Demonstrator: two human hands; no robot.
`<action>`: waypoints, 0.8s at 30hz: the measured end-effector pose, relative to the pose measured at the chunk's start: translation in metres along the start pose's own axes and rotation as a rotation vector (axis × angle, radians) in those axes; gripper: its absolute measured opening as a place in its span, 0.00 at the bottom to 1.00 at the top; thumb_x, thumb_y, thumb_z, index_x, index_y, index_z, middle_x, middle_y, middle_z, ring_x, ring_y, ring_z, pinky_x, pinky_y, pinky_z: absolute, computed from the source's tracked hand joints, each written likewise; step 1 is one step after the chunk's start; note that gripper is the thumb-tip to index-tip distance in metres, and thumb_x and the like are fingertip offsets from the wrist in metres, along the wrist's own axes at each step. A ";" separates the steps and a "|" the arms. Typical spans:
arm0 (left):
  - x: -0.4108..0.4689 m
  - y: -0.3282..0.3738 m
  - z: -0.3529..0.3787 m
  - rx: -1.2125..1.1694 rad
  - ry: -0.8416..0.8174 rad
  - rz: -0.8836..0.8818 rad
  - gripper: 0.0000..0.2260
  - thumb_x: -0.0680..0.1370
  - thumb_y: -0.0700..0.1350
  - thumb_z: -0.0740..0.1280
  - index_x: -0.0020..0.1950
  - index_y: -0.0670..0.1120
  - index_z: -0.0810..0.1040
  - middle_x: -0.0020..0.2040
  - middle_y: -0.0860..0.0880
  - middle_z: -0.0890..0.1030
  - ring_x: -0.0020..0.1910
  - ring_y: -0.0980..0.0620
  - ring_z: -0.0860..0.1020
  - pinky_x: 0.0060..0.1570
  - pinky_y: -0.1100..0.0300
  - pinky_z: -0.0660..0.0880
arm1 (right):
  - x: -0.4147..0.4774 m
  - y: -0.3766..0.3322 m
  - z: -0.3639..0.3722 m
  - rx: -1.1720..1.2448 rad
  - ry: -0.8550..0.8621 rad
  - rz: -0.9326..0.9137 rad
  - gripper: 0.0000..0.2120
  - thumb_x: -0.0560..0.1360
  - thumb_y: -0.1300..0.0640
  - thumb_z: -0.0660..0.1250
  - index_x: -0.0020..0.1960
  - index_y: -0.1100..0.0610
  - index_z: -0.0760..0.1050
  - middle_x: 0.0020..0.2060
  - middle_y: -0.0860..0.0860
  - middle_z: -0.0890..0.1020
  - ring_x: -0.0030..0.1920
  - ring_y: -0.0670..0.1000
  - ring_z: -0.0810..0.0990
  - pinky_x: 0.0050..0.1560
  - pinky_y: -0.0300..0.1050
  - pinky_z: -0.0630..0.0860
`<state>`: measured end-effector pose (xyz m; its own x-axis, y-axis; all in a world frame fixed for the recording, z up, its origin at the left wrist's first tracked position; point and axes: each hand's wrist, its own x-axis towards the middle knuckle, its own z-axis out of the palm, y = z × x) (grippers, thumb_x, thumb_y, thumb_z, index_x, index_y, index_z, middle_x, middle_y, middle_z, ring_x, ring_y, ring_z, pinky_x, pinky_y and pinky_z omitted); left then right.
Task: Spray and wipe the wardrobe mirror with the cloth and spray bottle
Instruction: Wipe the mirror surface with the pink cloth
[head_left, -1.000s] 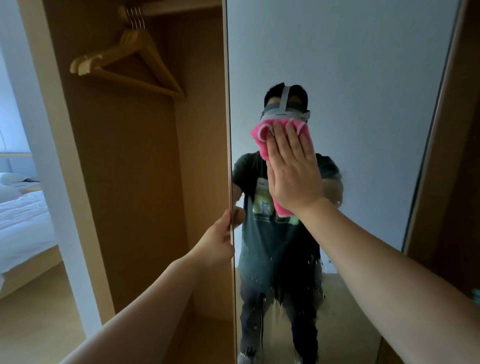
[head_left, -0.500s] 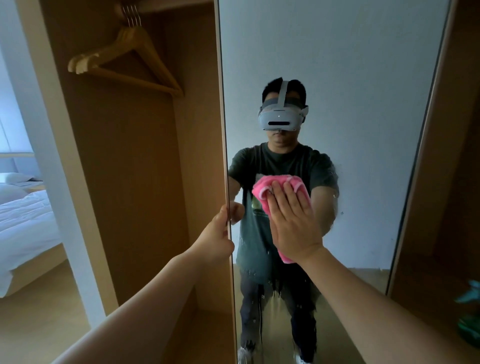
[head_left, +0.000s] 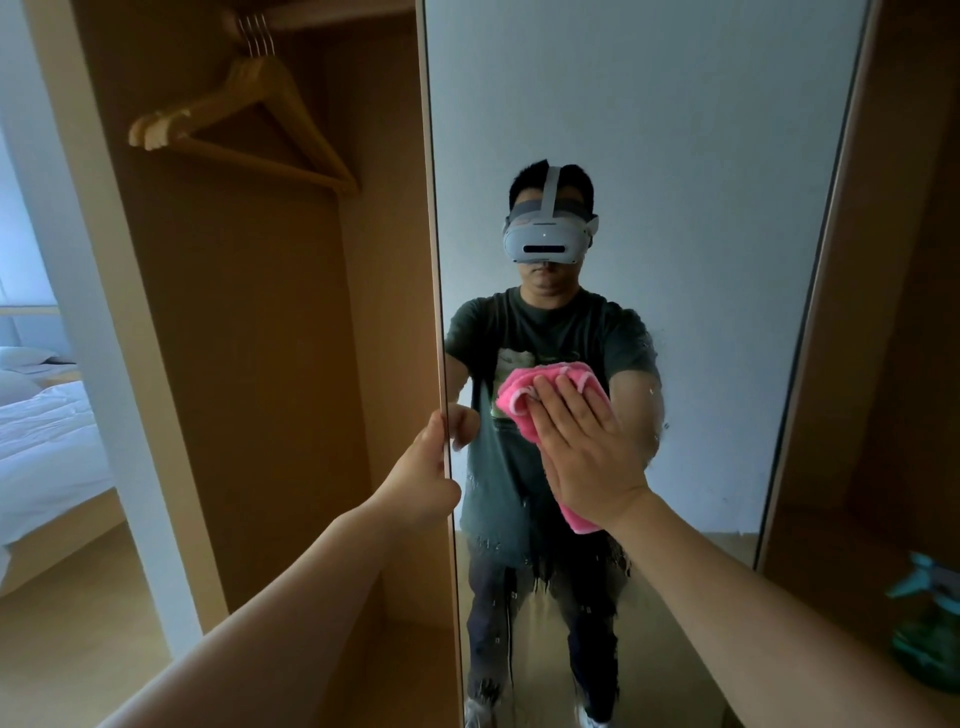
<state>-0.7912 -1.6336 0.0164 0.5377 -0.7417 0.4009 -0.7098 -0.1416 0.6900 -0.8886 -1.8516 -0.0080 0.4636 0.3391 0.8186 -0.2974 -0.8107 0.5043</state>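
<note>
Right hand (head_left: 584, 457) flat, fingers together, palm pressing pink cloth (head_left: 524, 402) against mirror (head_left: 701, 208); cloth shows above the fingertips and below the wrist. Left hand (head_left: 423, 475) closed around the mirror door's left edge, thumb on the glass. Droplets and runs on the glass below both hands. Spray bottle (head_left: 930, 623), teal, blurred, stands well to the right of the right forearm. Wooden hangers (head_left: 244, 119) above the left hand.

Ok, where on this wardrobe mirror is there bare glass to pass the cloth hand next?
Free: the wide upper glass above the pink cloth, and the strip right of the right hand. Crowded: the left edge, gripped by the left hand; droplets speckle the glass below.
</note>
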 end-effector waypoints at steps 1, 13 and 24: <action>0.000 -0.001 0.000 -0.007 -0.005 0.008 0.31 0.61 0.33 0.59 0.61 0.57 0.66 0.57 0.56 0.72 0.60 0.52 0.71 0.52 0.57 0.73 | 0.002 0.004 -0.002 0.001 -0.002 -0.002 0.30 0.81 0.53 0.54 0.79 0.60 0.49 0.78 0.58 0.51 0.78 0.59 0.50 0.77 0.56 0.48; 0.003 0.000 0.000 -0.034 -0.005 0.075 0.27 0.62 0.32 0.56 0.59 0.50 0.67 0.56 0.53 0.72 0.63 0.57 0.68 0.57 0.58 0.70 | 0.054 0.071 -0.033 -0.005 0.035 0.132 0.27 0.83 0.51 0.49 0.78 0.63 0.53 0.77 0.61 0.56 0.78 0.61 0.52 0.76 0.60 0.51; 0.005 -0.006 0.003 -0.036 -0.006 0.066 0.27 0.63 0.31 0.56 0.59 0.52 0.68 0.57 0.54 0.73 0.64 0.58 0.68 0.54 0.67 0.66 | 0.075 0.102 -0.047 -0.021 0.085 0.263 0.26 0.83 0.53 0.51 0.78 0.63 0.53 0.77 0.62 0.57 0.77 0.61 0.52 0.77 0.59 0.50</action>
<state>-0.7852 -1.6383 0.0122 0.4873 -0.7526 0.4428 -0.7270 -0.0688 0.6832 -0.9239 -1.8866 0.1179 0.2962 0.1578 0.9420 -0.4161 -0.8664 0.2760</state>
